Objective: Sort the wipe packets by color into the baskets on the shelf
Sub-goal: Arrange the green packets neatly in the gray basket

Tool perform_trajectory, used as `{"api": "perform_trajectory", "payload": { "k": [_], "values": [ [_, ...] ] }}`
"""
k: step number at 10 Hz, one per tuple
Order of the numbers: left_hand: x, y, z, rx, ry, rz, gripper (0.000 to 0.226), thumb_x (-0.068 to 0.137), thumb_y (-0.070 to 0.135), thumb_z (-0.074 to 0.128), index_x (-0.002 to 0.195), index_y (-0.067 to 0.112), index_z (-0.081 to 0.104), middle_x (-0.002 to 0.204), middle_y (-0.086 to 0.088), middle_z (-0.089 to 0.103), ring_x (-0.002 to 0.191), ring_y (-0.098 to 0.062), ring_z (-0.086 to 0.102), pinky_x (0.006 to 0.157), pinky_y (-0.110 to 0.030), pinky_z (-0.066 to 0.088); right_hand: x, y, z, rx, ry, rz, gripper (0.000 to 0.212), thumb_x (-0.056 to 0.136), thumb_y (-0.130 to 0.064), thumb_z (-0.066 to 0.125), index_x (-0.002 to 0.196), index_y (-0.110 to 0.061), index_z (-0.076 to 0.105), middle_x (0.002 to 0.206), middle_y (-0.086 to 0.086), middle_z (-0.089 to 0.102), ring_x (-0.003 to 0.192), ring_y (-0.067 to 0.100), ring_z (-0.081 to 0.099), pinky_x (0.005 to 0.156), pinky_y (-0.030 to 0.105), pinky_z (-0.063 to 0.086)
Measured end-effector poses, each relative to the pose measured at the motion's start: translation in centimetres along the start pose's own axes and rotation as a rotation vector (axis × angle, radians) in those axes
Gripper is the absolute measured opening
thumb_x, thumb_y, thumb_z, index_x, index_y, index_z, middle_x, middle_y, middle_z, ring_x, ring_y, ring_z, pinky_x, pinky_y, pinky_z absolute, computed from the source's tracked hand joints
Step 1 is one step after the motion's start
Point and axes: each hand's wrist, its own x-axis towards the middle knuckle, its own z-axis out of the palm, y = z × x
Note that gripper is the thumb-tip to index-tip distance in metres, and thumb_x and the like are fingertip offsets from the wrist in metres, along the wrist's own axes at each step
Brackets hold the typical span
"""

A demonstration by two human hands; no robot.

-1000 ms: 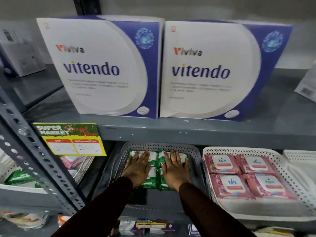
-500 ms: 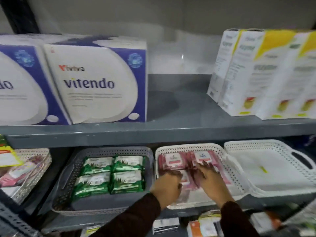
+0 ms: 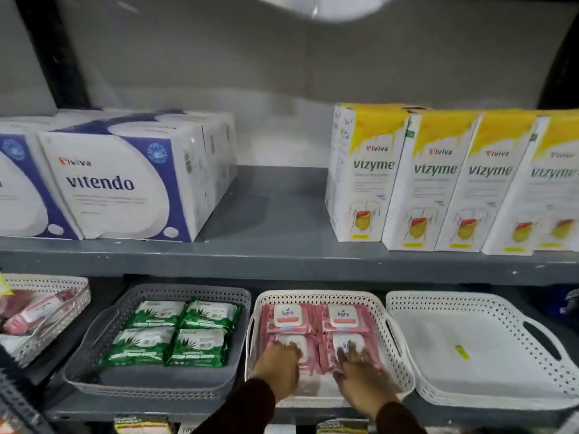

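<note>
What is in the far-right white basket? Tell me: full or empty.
Nearly empty: the far-right white basket holds no packets, only a small yellow scrap on its floor.

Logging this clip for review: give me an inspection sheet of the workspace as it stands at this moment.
Surface: grey metal shelf, two tiers in view.
Job's things: four green packets in grey basket; four pink packets in white basket.
Clutter: empty white basket with a small yellow scrap; partly seen basket at far left.
Grippers: left hand and right hand flat on the front pink packets.
Cables: nothing seen.
Surroundings: vitendo boxes, vizyme boxes on the upper tier.
</note>
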Motion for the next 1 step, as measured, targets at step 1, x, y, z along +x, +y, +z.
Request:
{"api": "perform_trajectory", "payload": {
  "k": [1],
  "values": [
    [-1.85, 0.49, -1.13, -0.173, 0.133, 0.027, 0.038, 0.097, 0.033, 0.04, 0.134, 0.023, 0.048, 0.137, 0.001, 0.052, 0.113, -0.019, 0.058, 0.094, -0.03, 0.049, -0.93, -0.32, 0.36, -0.009, 0.199, -0.089, 0.055, 0.099, -0.04, 0.041, 0.151, -0.032, 0.028, 0.165, 0.002, 0.015, 0.153, 0.019, 0.01, 0.116, 0.061, 0.026]
  ]
}}
